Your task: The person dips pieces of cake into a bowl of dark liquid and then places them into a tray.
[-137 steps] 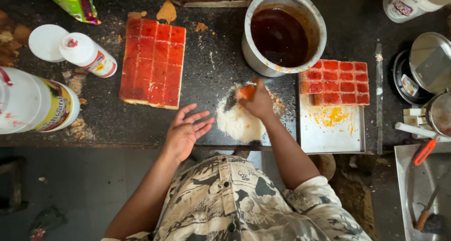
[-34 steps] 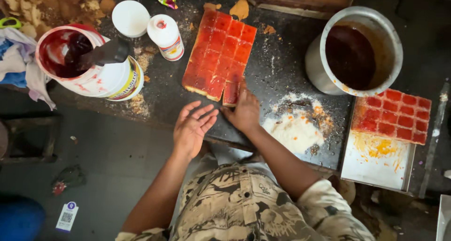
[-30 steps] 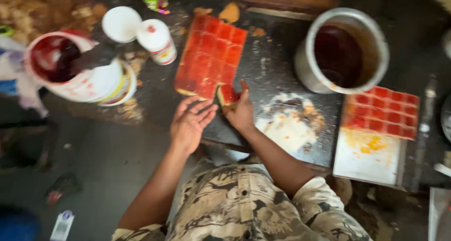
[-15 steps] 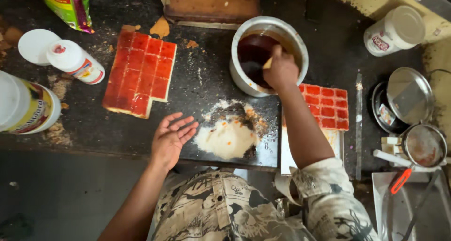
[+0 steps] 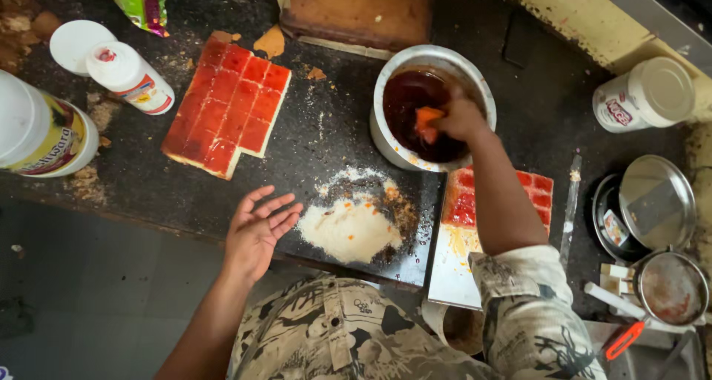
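1. The right hand is inside the metal pot, fingers pinched shut on an orange piece held just over the dark red syrup.
2. The piece sits at the middle of the pot, at or just above the syrup's surface; I cannot tell if it touches the liquid.
3. The left hand hovers well to the lower left of the pot, at the near edge of the dark counter. Its palm is up, its fingers are spread wide, and it holds nothing.
4. Between that hand and the pot lies a pile of pale crumbs, just below the pot, with orange smears in it.
5. Left of the pot is a slab of red-glazed cake, cut into squares, with a corner piece missing at its lower right.
6. Below and right of the pot, partly under the right forearm, a smaller block of red squares rests on a white board.
7. Above the pot stands a brown cake.
8. Right of the pot stands a white jar; below the jar are a steel lid and a strainer.
9. Far left of the pot lie a white bottle and a large tub.
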